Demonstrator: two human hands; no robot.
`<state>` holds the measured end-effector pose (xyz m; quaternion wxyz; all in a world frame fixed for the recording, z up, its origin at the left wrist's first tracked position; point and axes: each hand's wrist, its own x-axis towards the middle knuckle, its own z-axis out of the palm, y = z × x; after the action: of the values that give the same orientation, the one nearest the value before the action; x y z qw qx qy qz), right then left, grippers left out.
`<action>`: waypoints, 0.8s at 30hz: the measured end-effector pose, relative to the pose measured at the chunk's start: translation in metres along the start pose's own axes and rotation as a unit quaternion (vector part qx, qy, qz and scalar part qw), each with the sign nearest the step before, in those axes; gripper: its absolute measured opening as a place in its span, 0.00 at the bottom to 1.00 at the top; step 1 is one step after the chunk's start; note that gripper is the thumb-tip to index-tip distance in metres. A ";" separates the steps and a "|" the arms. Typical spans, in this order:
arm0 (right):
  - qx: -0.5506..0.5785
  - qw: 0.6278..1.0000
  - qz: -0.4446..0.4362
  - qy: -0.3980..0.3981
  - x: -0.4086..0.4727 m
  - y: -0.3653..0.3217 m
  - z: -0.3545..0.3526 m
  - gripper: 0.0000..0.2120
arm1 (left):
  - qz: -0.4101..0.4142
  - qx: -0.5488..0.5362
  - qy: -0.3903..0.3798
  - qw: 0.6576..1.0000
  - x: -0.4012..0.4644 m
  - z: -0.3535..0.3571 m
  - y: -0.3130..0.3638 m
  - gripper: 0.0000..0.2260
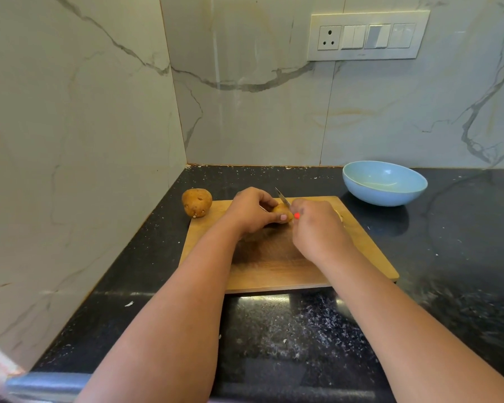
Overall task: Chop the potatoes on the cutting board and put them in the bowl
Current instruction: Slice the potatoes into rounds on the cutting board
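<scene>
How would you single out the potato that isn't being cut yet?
Find the wooden cutting board on the black counter. At its far left corner sits a whole potato, brown and spotted. Unlike the potato on the board, no hand or knife touches it.

Black speckled countertop (448,257); marble wall tiles (259,112); white switch panel (367,34) upper right.
</scene>
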<state>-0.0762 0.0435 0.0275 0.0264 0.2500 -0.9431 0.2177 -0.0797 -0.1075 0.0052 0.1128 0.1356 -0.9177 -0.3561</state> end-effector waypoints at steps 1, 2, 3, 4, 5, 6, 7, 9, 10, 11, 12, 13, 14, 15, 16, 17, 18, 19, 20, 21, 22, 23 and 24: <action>-0.001 1.000 0.007 -0.008 0.000 0.000 -0.002 0.13 | -0.002 -0.007 0.000 1.000 0.000 0.000 0.000 0.22; -0.009 1.000 0.015 -0.019 -0.002 0.001 -0.003 0.15 | -0.006 -0.014 0.000 1.000 0.000 -0.001 -0.001 0.22; -0.020 0.999 0.024 -0.028 -0.003 0.002 -0.004 0.16 | -0.011 -0.022 0.000 1.000 -0.001 -0.001 -0.001 0.22; -0.028 0.998 0.033 -0.035 -0.005 0.004 -0.003 0.16 | -0.017 -0.033 -0.002 0.999 -0.001 -0.002 -0.001 0.22; -0.031 0.998 0.038 -0.040 -0.007 0.005 -0.001 0.17 | -0.022 -0.045 -0.007 0.999 -0.001 -0.003 -0.002 0.22; -0.032 0.998 0.039 -0.043 -0.008 0.005 0.001 0.17 | -0.024 -0.056 -0.015 0.998 0.000 -0.003 -0.003 0.22; -0.033 0.998 0.038 -0.046 -0.007 0.004 0.003 0.16 | -0.022 -0.061 -0.022 0.998 0.000 -0.003 -0.004 0.22; -0.035 0.998 0.036 -0.049 -0.004 0.003 0.006 0.15 | -0.019 -0.059 -0.028 0.998 0.000 -0.003 -0.003 0.22; -0.035 0.998 0.037 -0.047 -0.002 0.004 0.007 0.14 | -0.020 -0.054 -0.027 0.998 0.000 -0.003 -0.003 0.22; -0.032 0.998 0.037 -0.040 -0.002 0.007 0.007 0.14 | -0.019 -0.050 -0.025 0.998 0.001 -0.003 -0.002 0.22; -0.024 0.998 0.037 -0.032 -0.001 0.011 0.006 0.12 | -0.017 -0.046 -0.023 0.999 0.001 -0.003 -0.003 0.22; -0.007 0.999 0.038 -0.026 -0.001 0.019 0.003 0.11 | -0.016 -0.044 -0.025 0.999 0.001 -0.004 -0.003 0.23; 0.016 0.999 0.041 -0.020 -0.002 0.027 -0.002 0.10 | -0.016 -0.043 -0.029 0.999 0.001 -0.005 -0.004 0.23; 0.040 0.998 0.046 -0.012 -0.002 0.037 -0.008 0.08 | -0.015 -0.043 -0.033 0.998 0.001 -0.007 -0.004 0.23; 0.060 0.997 0.052 0.000 -0.003 0.046 -0.013 0.07 | -0.015 -0.045 -0.038 0.998 0.001 -0.008 -0.005 0.23; 0.078 0.995 0.058 0.014 -0.003 0.053 -0.018 0.07 | -0.014 -0.046 -0.043 0.998 0.001 -0.009 -0.005 0.23; 0.094 0.993 0.060 0.031 -0.003 0.059 -0.021 0.07 | -0.014 -0.046 -0.049 0.998 0.001 -0.009 -0.005 0.23; 0.108 0.992 0.054 0.047 -0.002 0.062 -0.022 0.06 | -0.013 -0.045 -0.054 0.997 0.000 -0.010 -0.005 0.23; 0.117 0.990 0.045 0.059 -0.001 0.062 -0.021 0.06 | -0.013 -0.043 -0.056 0.997 0.000 -0.010 -0.004 0.23; 0.124 0.990 0.035 0.065 -0.001 0.060 -0.019 0.06 | -0.012 -0.040 -0.058 0.997 0.000 -0.009 -0.005 0.24; 0.130 0.989 0.025 0.069 -0.001 0.057 -0.017 0.05 | -0.010 -0.037 -0.057 0.998 0.000 -0.008 -0.004 0.24; 0.134 0.988 0.012 0.073 -0.001 0.054 -0.015 0.06 | -0.007 -0.034 -0.054 0.998 0.000 -0.007 -0.004 0.24; 0.132 0.988 -0.002 0.076 -0.002 0.050 -0.013 0.06 | -0.005 -0.032 -0.049 0.998 0.001 -0.006 -0.004 0.24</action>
<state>-0.0991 0.0891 0.0186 0.0651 0.2355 -0.9008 0.3590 -0.0778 -0.1142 0.0072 0.0700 0.1187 -0.9096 -0.3918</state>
